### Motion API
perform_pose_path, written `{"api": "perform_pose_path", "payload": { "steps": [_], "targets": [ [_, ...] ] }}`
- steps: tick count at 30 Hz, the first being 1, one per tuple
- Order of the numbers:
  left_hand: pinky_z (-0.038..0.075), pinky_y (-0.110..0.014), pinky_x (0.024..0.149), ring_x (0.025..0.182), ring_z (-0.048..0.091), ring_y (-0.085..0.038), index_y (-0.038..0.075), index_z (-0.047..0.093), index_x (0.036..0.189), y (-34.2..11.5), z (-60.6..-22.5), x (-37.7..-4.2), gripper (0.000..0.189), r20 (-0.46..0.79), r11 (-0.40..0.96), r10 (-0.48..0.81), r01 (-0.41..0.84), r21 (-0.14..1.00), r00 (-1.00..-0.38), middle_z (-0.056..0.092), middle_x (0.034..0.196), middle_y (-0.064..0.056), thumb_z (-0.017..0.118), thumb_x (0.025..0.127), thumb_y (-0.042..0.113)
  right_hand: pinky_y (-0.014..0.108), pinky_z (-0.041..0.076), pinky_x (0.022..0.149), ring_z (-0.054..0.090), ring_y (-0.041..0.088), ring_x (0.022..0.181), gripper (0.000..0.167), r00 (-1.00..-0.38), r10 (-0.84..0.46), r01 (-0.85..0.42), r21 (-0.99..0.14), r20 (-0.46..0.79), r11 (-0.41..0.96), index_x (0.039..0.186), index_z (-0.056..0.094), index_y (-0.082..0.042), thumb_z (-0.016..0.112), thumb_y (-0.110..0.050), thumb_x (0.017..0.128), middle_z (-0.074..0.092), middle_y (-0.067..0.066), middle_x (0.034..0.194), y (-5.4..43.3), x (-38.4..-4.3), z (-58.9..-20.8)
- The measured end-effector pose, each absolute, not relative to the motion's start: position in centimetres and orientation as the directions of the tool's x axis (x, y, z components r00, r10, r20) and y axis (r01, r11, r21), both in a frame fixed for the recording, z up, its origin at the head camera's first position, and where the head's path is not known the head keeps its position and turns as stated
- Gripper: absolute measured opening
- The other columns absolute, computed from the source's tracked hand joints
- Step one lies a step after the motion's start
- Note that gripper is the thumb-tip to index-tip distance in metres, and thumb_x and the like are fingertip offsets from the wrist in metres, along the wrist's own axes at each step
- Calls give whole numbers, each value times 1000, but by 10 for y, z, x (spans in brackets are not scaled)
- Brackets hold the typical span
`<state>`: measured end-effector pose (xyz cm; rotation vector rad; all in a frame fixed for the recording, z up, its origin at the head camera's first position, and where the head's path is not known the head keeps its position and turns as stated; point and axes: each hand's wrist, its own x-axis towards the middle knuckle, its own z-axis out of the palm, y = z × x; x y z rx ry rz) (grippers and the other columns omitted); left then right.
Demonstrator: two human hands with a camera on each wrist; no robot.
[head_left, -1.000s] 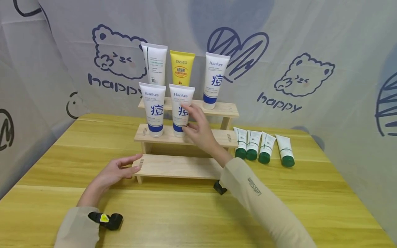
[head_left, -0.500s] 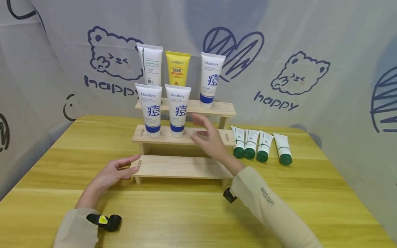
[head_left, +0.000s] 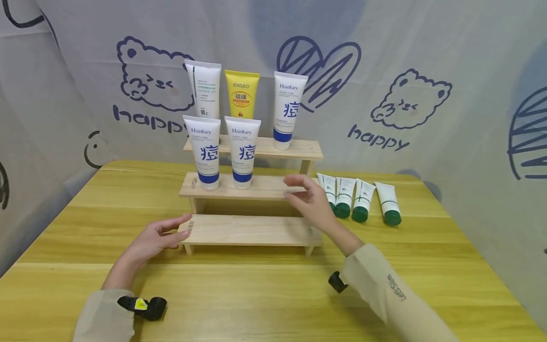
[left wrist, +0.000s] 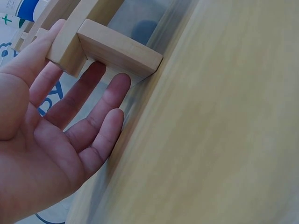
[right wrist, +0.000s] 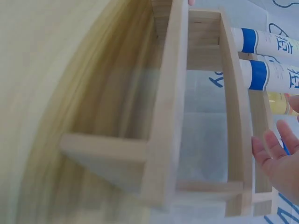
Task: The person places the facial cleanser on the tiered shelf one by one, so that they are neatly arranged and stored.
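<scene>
A three-step wooden display stand stands on the table. My left hand touches the left end of its lowest step; in the left wrist view the fingers reach beside the leg, loosely bent. Two white Hankey tubes with blue bands, the left one and the right one, stand upright on the middle step's left half. My right hand holds nothing, with thumb and fingers apart at that step's right end. In the right wrist view its fingers show close to the stand.
On the top step stand a white tube, a yellow ENSEO tube and another Hankey tube. Several small green-capped tubes lie on the table to the right. A printed cloth hangs behind.
My right hand has let go of the right Hankey tube on the middle step and moved right and down. The tube stays standing there. My left hand keeps its place at the stand.
</scene>
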<state>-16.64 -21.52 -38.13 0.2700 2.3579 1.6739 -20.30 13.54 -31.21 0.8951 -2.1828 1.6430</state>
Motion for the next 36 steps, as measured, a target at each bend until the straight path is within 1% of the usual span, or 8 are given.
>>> {"api": "perform_pose_path", "payload": {
  "steps": [3,8,16,22,27,30,33,36],
  "targets": [
    [46,-35,80,111,43,-34,4,36,136,-215,-381,-166,58,-89,329,283,9,944,-955,29,139,-23,57,88,29,46,45,79,49,40,100,28,-778,-293,-615,-770,556,171,108,51,14,58,12,80,52,30,109,143,-200,-315],
    [45,-35,80,111,44,-33,5,36,137,-215,-380,-167,58,-92,325,282,5,946,-955,28,139,-23,57,88,30,35,47,77,52,36,97,22,-785,-243,-614,-767,570,187,102,54,12,58,11,81,54,28,105,152,-194,-315],
    [46,-34,80,112,42,-34,5,36,136,-216,-380,-166,58,-90,321,282,6,947,-955,28,139,-23,57,88,29,27,48,75,56,27,90,13,-757,-194,-649,-752,624,112,92,55,16,54,16,80,54,30,96,168,-190,-323],
    [45,-34,79,111,44,-32,6,36,137,-215,-381,-168,58,-95,318,284,0,948,-954,28,139,-23,57,88,30,23,49,69,59,17,84,9,-818,-180,-572,-807,546,151,90,57,12,55,13,81,59,23,92,185,-184,-330],
    [46,-34,79,110,45,-31,6,36,136,-215,-382,-168,57,-89,316,287,7,949,-954,29,138,-23,57,88,29,25,50,66,59,10,78,14,-832,-170,-549,-827,528,119,88,62,4,54,14,81,62,13,90,203,-181,-338],
    [46,-35,80,110,44,-32,5,36,136,-215,-381,-167,58,-89,317,286,7,949,-954,30,138,-23,57,88,29,23,50,65,59,9,76,18,-840,-160,-537,-836,518,115,87,64,-1,54,13,82,63,8,89,214,-179,-342],
    [45,-36,81,110,44,-32,6,36,137,-215,-380,-167,58,-96,321,284,0,947,-954,29,139,-23,57,88,30,22,49,65,59,9,75,18,-854,-157,-515,-850,496,115,86,63,0,53,14,82,63,5,87,223,-176,-347],
    [45,-38,82,111,44,-33,6,36,137,-215,-379,-166,59,-101,324,283,-4,946,-954,28,139,-23,57,88,30,21,49,66,59,7,76,11,-867,-164,-491,-864,470,116,87,59,10,51,16,81,63,0,86,233,-175,-353]
  ]
}}
